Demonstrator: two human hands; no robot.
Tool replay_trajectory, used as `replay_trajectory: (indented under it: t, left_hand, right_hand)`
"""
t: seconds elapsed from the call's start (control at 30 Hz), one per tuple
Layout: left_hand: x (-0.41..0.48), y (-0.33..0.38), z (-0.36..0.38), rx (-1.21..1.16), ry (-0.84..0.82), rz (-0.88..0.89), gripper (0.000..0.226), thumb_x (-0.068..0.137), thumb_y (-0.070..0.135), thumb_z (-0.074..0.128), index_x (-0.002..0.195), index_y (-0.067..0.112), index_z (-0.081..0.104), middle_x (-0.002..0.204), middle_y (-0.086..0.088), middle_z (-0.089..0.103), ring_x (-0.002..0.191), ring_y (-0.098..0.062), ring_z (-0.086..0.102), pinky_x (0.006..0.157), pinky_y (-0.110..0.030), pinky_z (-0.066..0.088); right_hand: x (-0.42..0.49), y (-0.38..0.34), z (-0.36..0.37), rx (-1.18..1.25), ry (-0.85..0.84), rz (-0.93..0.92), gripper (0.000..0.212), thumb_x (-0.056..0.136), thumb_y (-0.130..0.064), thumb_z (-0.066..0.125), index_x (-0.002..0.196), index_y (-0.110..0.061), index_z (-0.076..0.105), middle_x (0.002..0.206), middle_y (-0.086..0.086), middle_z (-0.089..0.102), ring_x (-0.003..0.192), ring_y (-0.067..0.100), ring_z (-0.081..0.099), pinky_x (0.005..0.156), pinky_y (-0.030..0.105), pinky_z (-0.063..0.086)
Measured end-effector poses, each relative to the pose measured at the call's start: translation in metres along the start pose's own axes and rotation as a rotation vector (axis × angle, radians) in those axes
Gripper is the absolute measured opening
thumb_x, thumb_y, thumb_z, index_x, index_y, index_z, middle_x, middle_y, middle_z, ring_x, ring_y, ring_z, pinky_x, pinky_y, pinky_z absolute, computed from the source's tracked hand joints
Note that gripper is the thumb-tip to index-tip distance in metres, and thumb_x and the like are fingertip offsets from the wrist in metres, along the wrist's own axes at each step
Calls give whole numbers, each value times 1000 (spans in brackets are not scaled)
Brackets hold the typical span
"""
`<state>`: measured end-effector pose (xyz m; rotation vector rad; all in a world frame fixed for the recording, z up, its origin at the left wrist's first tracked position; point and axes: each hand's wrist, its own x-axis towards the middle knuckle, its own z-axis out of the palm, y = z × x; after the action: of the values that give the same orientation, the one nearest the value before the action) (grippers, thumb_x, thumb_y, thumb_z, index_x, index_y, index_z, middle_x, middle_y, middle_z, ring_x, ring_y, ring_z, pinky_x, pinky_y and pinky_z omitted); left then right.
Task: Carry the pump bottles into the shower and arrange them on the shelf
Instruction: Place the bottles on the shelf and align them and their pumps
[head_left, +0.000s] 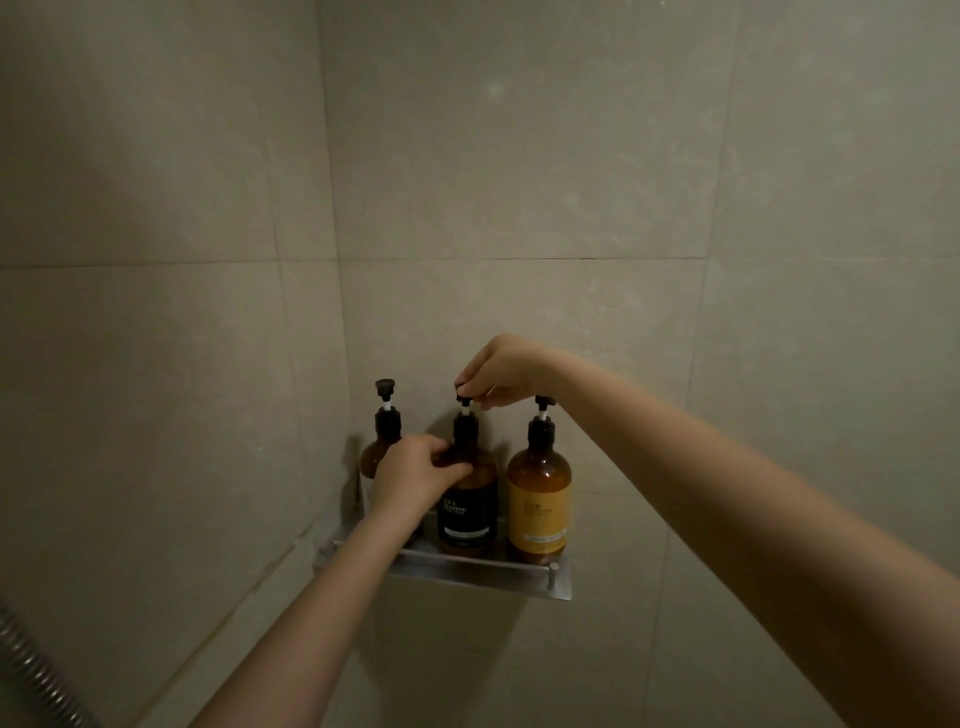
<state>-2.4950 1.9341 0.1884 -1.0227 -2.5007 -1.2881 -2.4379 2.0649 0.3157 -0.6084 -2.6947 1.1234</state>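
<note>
Fingers (470, 388) of the right hand (498, 371) pinch the black-label bottle (467, 514)'s pump head; left hand (415, 475) clamps its shoulder on the shelf (467, 571), between two other bottles.

Amber bottles (539, 467) with black, yellow labels; steel-grey shelf (483, 571); beige tiles (519, 156).

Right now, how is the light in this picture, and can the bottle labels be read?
Head view: dim, even light, no glare; wide-angle bending toward the edges. The shelf casts a soft shadow below. Labels on the black-label bottle and yellow-label bottle are too blurred to read.
</note>
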Motion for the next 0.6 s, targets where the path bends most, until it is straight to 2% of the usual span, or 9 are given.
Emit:
replay_trajectory:
  t: [0.1, 0.17, 0.2, 0.27, 0.33, 0.43, 0.47, 0.53, 0.6]
  left_hand:
    - [2, 2, -6, 4, -76, 22, 35, 76, 33, 72, 103, 12, 70, 97, -5, 72, 90, -17, 66, 76, -32, 54]
    - [2, 3, -14, -32, -67, 7, 41, 76, 35, 72, 109, 10, 67, 102, -4, 71, 93, -18, 65, 78, -32, 53]
    - [2, 2, -19, -65, -14, -6, 41, 76, 36, 72, 108, 11, 68, 100, -3, 70, 91, -18, 65, 77, -32, 54]
    - [-1, -3, -31, -106, 171, -34, 27, 79, 38, 68, 94, 16, 72, 86, 2, 71, 81, -14, 66, 68, -27, 52]
    - [-4, -12, -40, -172, 352, -118, 21, 83, 36, 63, 85, 17, 72, 78, 3, 71, 76, -14, 66, 59, -23, 46]
    - [-2, -31, -49, -172, 478, -217, 26, 82, 38, 60, 98, 20, 69, 91, 4, 70, 80, -13, 63, 58, -21, 41]
    - [2, -38, -50, -145, 435, -232, 31, 81, 41, 61, 104, 22, 67, 97, 4, 69, 86, -15, 63, 63, -24, 45]
    - [11, -49, -51, -126, 253, -251, 47, 78, 42, 65, 120, 21, 60, 117, -1, 66, 104, -21, 62, 84, -35, 51]
    - [18, -54, -49, -143, 110, -267, 61, 77, 37, 69, 132, 16, 51, 133, -5, 57, 119, -25, 55, 98, -41, 46]
  right_hand:
    - [-3, -5, -3, -138, -19, 7, 32, 81, -26, 72, 109, -11, 68, 94, 6, 70, 71, 13, 65, 52, 18, 49]
    - [-2, -10, -5, -202, 15, -13, 41, 79, -36, 73, 109, -10, 64, 98, 8, 70, 74, 15, 64, 54, 19, 47]
    - [-1, -14, -4, -224, 62, -56, 43, 79, -39, 72, 110, -10, 63, 99, 8, 70, 76, 16, 64, 54, 19, 47]
    - [3, -24, 1, -219, 139, -183, 40, 83, -37, 68, 111, -10, 64, 97, 7, 69, 78, 16, 63, 58, 20, 49]
    - [7, -36, 10, -174, 123, -272, 34, 87, -34, 64, 112, -11, 65, 92, 3, 67, 77, 14, 63, 59, 21, 50]
    - [14, -50, 29, -189, 68, -330, 29, 89, -28, 61, 114, -14, 65, 101, 4, 68, 78, 12, 62, 58, 20, 50]
    - [17, -53, 35, -194, 53, -338, 29, 90, -26, 61, 117, -15, 65, 105, 4, 67, 81, 14, 62, 59, 20, 50]
    - [22, -57, 44, -194, 0, -331, 33, 91, -24, 58, 123, -17, 61, 113, 4, 65, 90, 17, 62, 63, 22, 51]
    - [26, -59, 51, -200, -65, -302, 35, 93, -22, 56, 127, -18, 58, 119, 4, 63, 98, 19, 61, 68, 24, 51]
